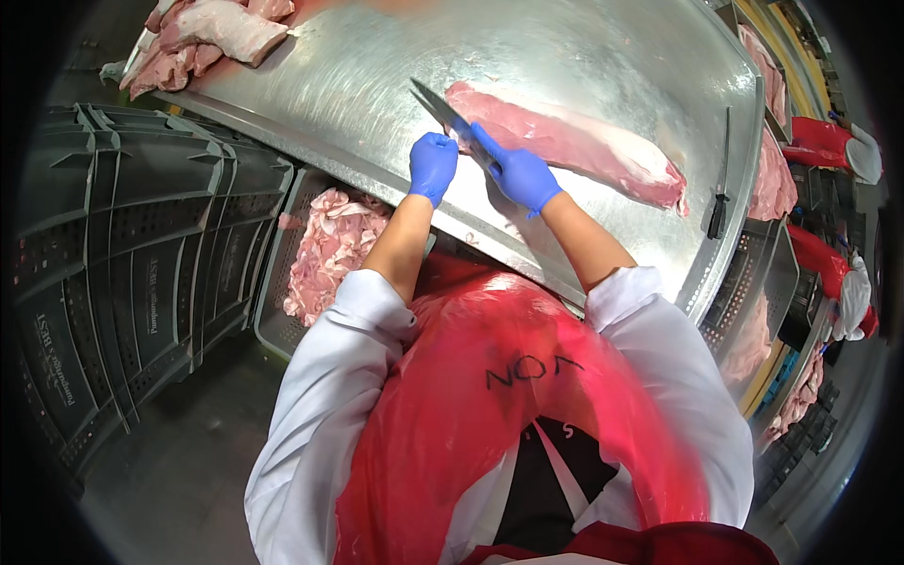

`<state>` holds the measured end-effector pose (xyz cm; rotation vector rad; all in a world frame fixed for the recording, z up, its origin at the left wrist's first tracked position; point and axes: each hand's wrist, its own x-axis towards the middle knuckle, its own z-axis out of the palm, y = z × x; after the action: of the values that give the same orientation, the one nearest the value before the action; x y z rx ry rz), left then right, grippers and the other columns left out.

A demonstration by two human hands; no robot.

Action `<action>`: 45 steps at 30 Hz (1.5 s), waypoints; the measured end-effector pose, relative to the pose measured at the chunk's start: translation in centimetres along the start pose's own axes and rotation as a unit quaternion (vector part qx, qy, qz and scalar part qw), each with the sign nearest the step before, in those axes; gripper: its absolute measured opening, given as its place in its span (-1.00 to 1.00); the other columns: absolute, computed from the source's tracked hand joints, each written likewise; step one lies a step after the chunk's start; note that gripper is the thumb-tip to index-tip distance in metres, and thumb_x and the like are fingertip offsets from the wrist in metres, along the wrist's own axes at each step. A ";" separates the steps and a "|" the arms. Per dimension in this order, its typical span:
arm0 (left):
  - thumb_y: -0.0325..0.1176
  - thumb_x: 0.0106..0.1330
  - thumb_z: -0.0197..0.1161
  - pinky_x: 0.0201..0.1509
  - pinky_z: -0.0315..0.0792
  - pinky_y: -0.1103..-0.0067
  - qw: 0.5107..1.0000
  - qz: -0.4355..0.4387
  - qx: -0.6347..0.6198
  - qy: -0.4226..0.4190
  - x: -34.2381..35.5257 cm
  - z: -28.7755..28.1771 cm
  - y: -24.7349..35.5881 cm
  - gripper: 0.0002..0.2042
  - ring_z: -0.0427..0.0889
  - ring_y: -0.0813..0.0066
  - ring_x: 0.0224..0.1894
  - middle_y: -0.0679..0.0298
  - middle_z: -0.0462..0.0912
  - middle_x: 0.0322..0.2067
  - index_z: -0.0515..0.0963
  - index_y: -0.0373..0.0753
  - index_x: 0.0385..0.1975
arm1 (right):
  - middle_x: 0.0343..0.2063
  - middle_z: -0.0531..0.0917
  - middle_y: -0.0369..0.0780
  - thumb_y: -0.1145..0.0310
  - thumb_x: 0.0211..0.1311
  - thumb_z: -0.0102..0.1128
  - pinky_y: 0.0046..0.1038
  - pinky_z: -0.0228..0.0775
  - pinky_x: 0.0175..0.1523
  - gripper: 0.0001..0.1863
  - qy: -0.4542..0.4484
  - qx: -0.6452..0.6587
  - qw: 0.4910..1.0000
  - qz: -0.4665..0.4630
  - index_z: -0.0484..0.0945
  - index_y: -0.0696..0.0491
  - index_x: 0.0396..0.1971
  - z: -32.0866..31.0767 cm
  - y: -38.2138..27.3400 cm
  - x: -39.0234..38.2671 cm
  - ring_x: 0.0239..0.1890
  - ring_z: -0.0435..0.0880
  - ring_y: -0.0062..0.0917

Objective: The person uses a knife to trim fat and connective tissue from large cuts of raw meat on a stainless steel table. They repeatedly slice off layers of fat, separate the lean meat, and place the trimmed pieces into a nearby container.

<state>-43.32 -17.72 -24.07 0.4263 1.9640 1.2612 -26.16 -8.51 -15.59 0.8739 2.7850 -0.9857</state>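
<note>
My blue-gloved right hand [520, 174] gripped a long steel knife [439, 102], blue-gloved left hand [433, 168] clenched, contents unclear, near the long pink meat slab [565, 141] on the metal counter [358, 104]. Knuckles belonged off the edge, imo.

I get bright light across the scratched silver metal table [358, 66], flaring white near centre, toward 12 o'clock. A dim patch, shadow or reflection, sits at 7 o'clock from the blue-gloved right hand [520, 177]. The translucent red plastic apron [433, 405] shines at its top. My fisheye bends the stacked dark-grey plastic crates [155, 250] at 9 o'clock; detail softens toward 3, and black swallows the corners.
</note>
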 end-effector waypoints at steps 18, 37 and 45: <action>-0.40 0.37 0.30 -0.27 0.40 0.61 0.974 0.142 0.150 -0.090 -5.7 -16.9 4.3 -0.86 0.44 0.67 -0.37 0.39 0.52 -0.46 0.56 -0.32 -0.38 | -0.30 0.72 0.02 0.24 0.40 0.05 -0.23 0.59 -0.12 -0.25 0.114 0.207 0.966 0.106 0.00 -0.40 0.53 0.6 1.3 -12.7 -0.35 0.74 -0.18; -0.32 0.19 0.37 0.08 0.44 0.23 0.705 0.570 0.339 -0.252 -4.7 18.1 15.2 -0.72 0.53 -0.01 -0.02 0.06 0.56 -0.08 0.59 -0.18 -0.10 | -0.11 0.71 -0.06 0.36 0.29 0.13 -0.41 0.59 -0.16 -0.17 0.333 0.378 0.787 0.357 0.01 -0.17 0.55 -5.2 14.8 -25.4 -0.39 0.71 -0.48; -0.38 0.12 0.44 0.14 0.41 0.25 0.740 0.533 0.322 -0.255 -2.7 23.8 13.0 -0.70 0.50 0.02 0.01 0.11 0.56 -0.07 0.63 -0.12 -0.12 | -0.37 0.71 -0.10 0.36 0.33 0.15 -0.41 0.59 -0.28 -0.16 0.321 0.440 0.777 0.315 -0.01 -0.33 0.55 -2.9 15.4 -25.0 -0.48 0.68 -0.53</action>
<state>-25.38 1.56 -17.03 2.2287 1.5506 0.7872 3.36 -9.33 -16.05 2.4222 1.8793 -2.1256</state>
